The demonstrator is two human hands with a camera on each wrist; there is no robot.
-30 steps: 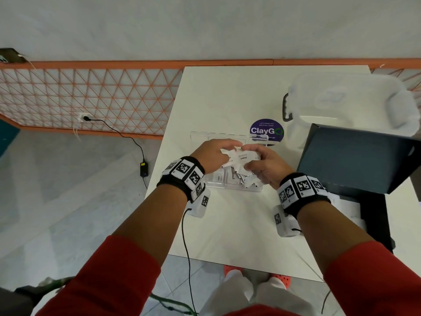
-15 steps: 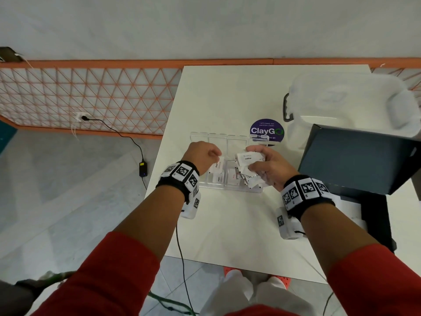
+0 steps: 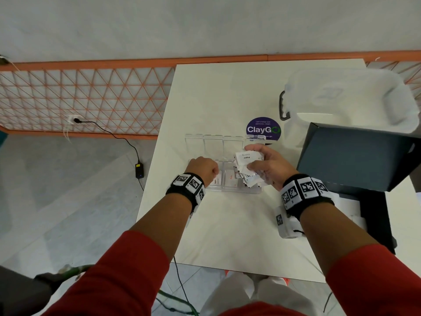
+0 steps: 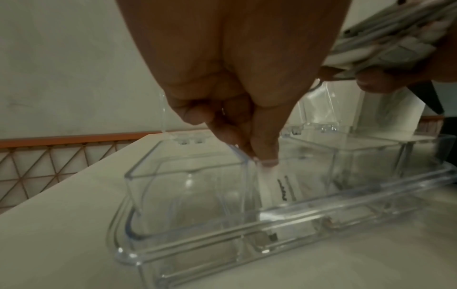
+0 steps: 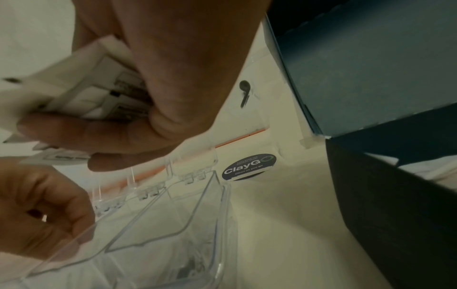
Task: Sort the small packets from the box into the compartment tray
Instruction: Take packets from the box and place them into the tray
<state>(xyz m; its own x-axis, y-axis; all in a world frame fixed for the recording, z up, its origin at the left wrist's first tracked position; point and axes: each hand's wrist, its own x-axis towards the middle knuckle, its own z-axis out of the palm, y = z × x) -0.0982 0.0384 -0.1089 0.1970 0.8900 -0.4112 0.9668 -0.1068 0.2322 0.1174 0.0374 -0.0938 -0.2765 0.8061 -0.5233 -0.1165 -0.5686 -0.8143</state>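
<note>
Right hand up top, fingers curled round a fanned stack of white packets. Below, clear compartment tray, lids raised, on the tabletop. Left hand curled at its left. Dark box on the right; round ClayGo sticker between.

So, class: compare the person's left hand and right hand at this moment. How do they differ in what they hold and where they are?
The left hand pinches a single packet with its fingertips; the right hand grips a whole bundle of packets. The left hand reaches down into a compartment of the clear tray; the right hand is raised above the tray's right end. Both wear marker-covered wristbands and work over the same tray.
</note>
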